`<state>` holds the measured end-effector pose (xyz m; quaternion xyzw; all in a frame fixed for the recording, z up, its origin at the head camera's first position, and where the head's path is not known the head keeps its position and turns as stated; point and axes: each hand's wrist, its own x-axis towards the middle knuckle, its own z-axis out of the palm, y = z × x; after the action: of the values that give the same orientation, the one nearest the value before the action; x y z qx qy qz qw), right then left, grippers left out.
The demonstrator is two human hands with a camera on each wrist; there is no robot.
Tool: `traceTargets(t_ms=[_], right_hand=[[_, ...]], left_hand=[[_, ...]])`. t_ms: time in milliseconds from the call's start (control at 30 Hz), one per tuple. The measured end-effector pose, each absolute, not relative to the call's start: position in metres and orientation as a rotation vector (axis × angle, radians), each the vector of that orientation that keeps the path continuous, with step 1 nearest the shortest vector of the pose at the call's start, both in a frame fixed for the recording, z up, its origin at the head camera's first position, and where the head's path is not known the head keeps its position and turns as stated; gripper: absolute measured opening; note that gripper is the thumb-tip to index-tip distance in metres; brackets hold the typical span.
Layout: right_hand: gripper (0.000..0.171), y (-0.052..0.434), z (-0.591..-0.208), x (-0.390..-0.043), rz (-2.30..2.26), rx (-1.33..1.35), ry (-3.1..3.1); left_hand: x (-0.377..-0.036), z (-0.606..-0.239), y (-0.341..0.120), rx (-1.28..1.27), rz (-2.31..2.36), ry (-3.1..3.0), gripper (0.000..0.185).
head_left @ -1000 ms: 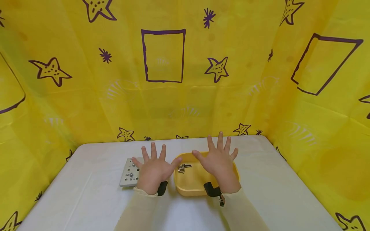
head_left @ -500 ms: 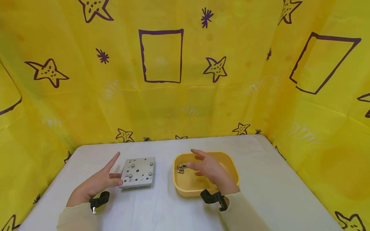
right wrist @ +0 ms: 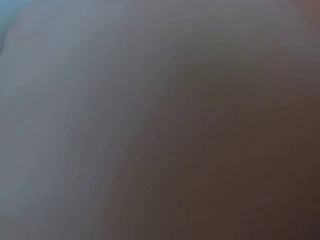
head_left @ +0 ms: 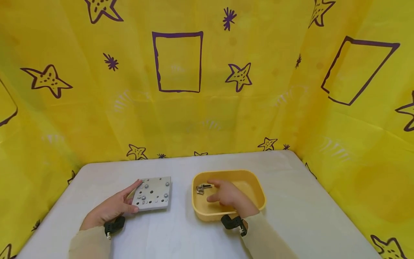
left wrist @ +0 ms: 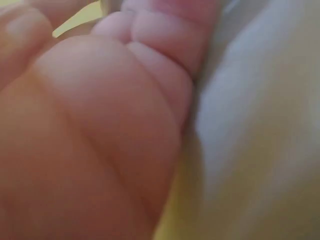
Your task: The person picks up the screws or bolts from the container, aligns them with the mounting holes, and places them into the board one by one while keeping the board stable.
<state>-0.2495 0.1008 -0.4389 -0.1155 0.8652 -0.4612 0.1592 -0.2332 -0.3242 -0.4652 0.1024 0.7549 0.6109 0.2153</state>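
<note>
A light grey plate (head_left: 156,192) with holes and several bolt heads lies on the white table at the left in the head view. My left hand (head_left: 111,208) grips its left edge, one finger along the upper corner and the thumb at the lower one. In the left wrist view that hand (left wrist: 100,125) fills most of the picture, its fingers bent. My right hand (head_left: 228,196) reaches into a yellow tray (head_left: 226,217), thumb and forefinger spread apart beside several small metal screws (head_left: 201,191). Nothing shows between those fingers. The right wrist view is dark and blurred.
The white tablecloth (head_left: 181,237) carries both the plate and the tray, with a gap between them. Yellow curtains (head_left: 207,122) with starfish drawings close off the back and both sides. A dark camera strap (head_left: 114,225) sits on the left wrist.
Both hands, spread above the table a second ago, have come down. The left moved left and took hold of the plate's edge; the right lowered into the tray toward the screws.
</note>
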Motion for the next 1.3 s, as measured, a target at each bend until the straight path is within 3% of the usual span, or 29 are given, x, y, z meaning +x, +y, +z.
traceTargets(t_ms=[333,633,1000,1300], right_hand=[[0.068,0.107,-0.440,-0.257,-1.184,-0.419,2.473],[0.056,0.100,-0.451,-0.259,-0.775,-0.688,2.703],[0.034,0.103,-0.451,-0.262,-0.802,-0.600,2.823],[0.014,0.100,-0.446,-0.257,-0.630,-0.685,3.006]], left_hand=[[-0.225,-0.467,-0.315,0.266,1.775,2.051,0.110],[-0.225,-0.469,-0.313,0.283,1.768,2.041,0.109],[-0.227,-0.465,-0.310,0.271,1.746,2.073,0.109],[-0.225,-0.466,-0.310,0.323,1.769,2.026,0.109]])
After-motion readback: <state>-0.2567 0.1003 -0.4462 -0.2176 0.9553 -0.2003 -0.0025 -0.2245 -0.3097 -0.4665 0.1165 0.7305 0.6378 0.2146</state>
